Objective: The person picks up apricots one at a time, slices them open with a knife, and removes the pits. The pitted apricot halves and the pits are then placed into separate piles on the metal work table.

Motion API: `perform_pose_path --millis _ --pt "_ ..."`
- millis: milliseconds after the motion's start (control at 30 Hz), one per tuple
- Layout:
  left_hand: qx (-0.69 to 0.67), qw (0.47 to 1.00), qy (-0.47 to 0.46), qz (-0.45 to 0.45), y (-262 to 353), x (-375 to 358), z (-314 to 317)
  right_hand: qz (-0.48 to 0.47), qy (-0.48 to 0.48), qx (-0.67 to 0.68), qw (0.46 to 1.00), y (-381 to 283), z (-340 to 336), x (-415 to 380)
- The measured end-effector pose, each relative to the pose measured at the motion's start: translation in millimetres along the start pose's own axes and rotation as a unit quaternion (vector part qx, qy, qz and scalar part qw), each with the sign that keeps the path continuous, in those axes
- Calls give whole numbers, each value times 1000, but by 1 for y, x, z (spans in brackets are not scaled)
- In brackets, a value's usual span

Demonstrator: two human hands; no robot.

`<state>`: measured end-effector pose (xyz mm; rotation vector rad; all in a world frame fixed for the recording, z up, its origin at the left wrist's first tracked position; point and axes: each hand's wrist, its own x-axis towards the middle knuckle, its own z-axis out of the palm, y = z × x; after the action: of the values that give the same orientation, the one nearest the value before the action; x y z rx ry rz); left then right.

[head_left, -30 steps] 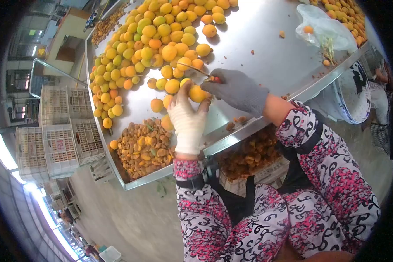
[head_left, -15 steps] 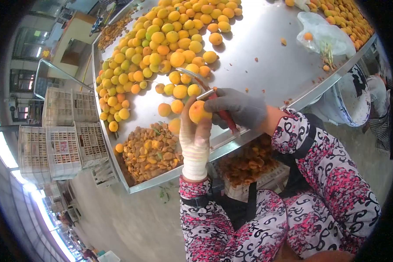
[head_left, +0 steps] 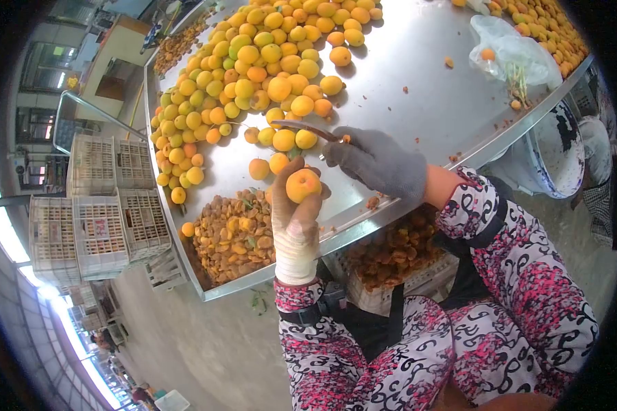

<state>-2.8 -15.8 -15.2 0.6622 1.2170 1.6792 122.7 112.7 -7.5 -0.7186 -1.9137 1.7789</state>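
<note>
My left hand (head_left: pixel 295 216), in a pale glove with a stained palm, holds an apricot (head_left: pixel 303 185) between its fingers, just above the table's near edge. To its right, my right hand (head_left: pixel 377 163), in a grey glove, is closed round a plier-like hand tool (head_left: pixel 307 129). The tool's slim curved end points left over the apricots; its handle is mostly hidden in the glove. Tool and held apricot are apart. A large heap of whole apricots (head_left: pixel 253 72) lies beyond both hands. Left of my left hand is a pile of brown-orange apricot stones (head_left: pixel 230 236).
The metal table (head_left: pixel 418 75) has a raised rim. Beneath its near edge stands a crate (head_left: pixel 387 298) of orange-brown fruit pieces. A bucket (head_left: pixel 535 161) is at right, stacked plastic crates (head_left: pixel 99 226) at left. A plastic bag (head_left: pixel 504 51) lies near more apricots (head_left: pixel 545 31).
My right hand has drawn right, taking the tool off the apricot, and the tool has turned flatter. My left hand has moved slightly left and down with the apricot.
</note>
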Motion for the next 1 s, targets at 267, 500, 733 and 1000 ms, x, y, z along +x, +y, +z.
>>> perform_pose_path --millis 267,500,733,1000 --pt "95 995 7 15 -1 -3 -7 -40 -88 -35 995 -4 0 -9" --pt "89 996 -17 -24 2 -3 -6 -42 -95 -59 993 3 3 -7" --pt "120 989 -18 -80 7 -9 -8 -27 -100 -122 987 6 9 -6" --pt "153 985 -54 -65 -6 -6 -20 12 -130 -157 979 14 18 -5"
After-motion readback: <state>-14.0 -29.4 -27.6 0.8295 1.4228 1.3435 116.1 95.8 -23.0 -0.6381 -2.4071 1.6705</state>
